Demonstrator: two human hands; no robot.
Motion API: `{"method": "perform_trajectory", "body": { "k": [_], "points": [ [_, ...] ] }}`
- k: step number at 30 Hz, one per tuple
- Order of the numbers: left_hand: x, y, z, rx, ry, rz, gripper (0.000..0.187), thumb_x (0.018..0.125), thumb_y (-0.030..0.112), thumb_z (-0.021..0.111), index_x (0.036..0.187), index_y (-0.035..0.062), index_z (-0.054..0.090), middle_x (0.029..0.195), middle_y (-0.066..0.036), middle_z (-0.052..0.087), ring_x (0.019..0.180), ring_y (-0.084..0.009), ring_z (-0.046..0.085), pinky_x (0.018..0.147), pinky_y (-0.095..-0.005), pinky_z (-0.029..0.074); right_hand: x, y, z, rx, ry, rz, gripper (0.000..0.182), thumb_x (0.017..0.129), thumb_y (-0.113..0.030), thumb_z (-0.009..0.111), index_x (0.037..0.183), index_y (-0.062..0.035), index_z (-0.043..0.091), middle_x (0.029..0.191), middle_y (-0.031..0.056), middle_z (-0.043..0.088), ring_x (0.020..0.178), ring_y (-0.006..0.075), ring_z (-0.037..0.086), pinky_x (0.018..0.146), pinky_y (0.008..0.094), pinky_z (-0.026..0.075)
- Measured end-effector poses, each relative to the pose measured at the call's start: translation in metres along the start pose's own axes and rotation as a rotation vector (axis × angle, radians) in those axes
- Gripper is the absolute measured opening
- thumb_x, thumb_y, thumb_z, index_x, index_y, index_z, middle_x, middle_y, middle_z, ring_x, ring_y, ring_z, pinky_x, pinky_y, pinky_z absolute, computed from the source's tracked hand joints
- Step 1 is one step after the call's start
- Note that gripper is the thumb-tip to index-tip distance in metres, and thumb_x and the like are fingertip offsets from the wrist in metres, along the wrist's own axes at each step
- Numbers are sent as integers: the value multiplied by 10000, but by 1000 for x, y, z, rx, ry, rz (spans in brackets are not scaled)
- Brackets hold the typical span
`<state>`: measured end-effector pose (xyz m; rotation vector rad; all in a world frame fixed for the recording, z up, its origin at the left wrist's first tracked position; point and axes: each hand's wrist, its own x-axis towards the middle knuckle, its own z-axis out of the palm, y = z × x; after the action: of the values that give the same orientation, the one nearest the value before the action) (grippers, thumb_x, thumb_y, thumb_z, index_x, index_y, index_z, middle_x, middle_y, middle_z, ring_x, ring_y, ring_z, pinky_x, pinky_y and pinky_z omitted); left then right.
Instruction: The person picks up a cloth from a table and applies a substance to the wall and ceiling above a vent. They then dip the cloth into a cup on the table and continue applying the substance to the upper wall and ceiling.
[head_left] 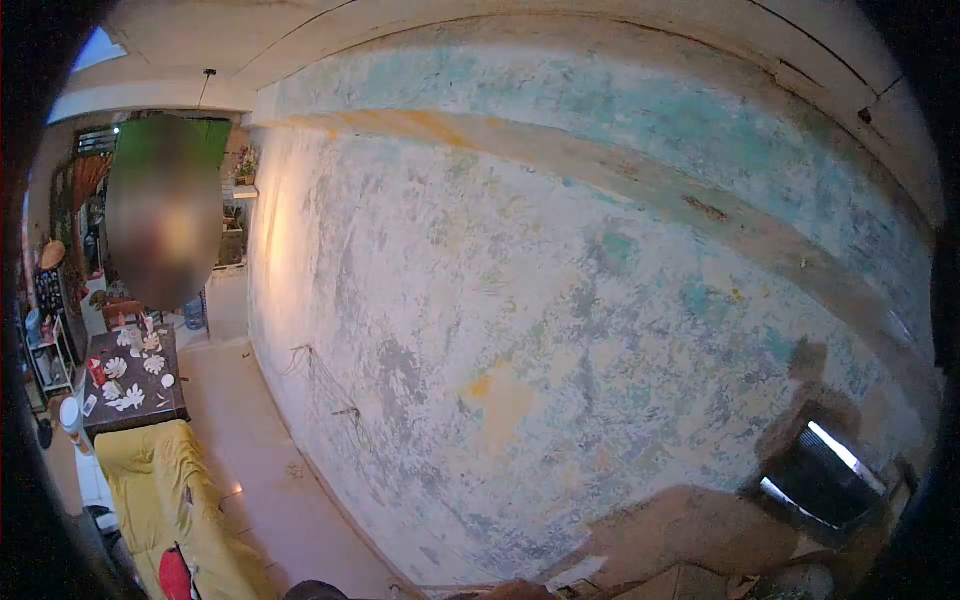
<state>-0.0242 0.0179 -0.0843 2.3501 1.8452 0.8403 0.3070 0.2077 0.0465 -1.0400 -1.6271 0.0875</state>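
Note:
Neither of my hands can be made out. At the bottom edge a dark rounded shape [316, 590] and a brownish shape [505, 590] poke in, too cut off to name. A large wall [450, 300] with patchy white, grey and turquoise paint fills most of the head view. Low on the right, a dark panel with two bright edges [825, 475], perhaps a screen, stands against it. Below that panel lie boxes or cartons [685, 582], partly cut off by the frame.
A sofa under a yellow cover [150, 465] stands at the lower left, with a red item [174, 575] on it. Behind it a dark table [165, 405] holds white leaf-shaped pieces and a red bottle. Tiled floor [235, 420] runs along the wall. A blurred patch hides the far doorway.

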Motion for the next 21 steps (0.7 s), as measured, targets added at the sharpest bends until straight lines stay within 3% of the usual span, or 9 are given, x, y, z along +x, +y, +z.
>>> {"method": "perform_trajectory", "body": {
  "k": [2,5,8,10,13,16,21],
  "points": [
    [0,-4,7,-32,67,44,392,689,487,604,807,114,572,742,-113,588,712,-319,566,587,-458,440,0,-1,0,2,2,-2,248,870,-238,507,1051,-82,575,1009,60,582,952,244,531,843,391,390],
    [0,1,-5,41,-11,13,382,682,480,615,793,118,564,726,-109,580,703,-314,562,572,-455,436,-1,-1,-1,4,2,-5,248,870,-239,507,1050,-83,575,1007,58,583,950,244,531,842,391,390],
    [1,-3,7,-30,110,74,385,680,491,614,775,121,560,703,-109,571,677,-309,558,560,-452,438,-1,-1,-1,6,2,-7,248,870,-240,507,1049,-84,576,1005,57,584,948,244,532,842,391,390],
    [5,3,-1,9,-153,-119,389,684,495,608,794,124,568,717,-105,575,695,-308,567,568,-459,444,-1,0,-3,7,2,-9,247,871,-241,508,1049,-84,576,1004,56,584,947,243,532,842,390,390],
    [3,-2,4,12,-41,13,386,693,478,608,827,117,580,750,-117,589,725,-320,577,593,-470,452,-2,1,-4,6,2,-9,247,871,-243,508,1048,-85,577,1002,55,585,946,243,533,841,390,390],
    [1,10,-17,-114,-80,-99,410,701,473,608,859,96,590,780,-134,600,750,-331,581,619,-474,458,-3,4,-6,4,4,-8,247,871,-244,508,1047,-85,578,1000,53,586,944,243,534,841,390,390],
    [2,17,-33,-60,-106,-69,442,715,490,594,859,72,598,776,-150,601,737,-335,580,621,-459,461,-13,14,-19,-55,74,56,247,871,-246,508,1046,-86,579,997,51,588,941,242,535,840,389,390]
  ]
}}
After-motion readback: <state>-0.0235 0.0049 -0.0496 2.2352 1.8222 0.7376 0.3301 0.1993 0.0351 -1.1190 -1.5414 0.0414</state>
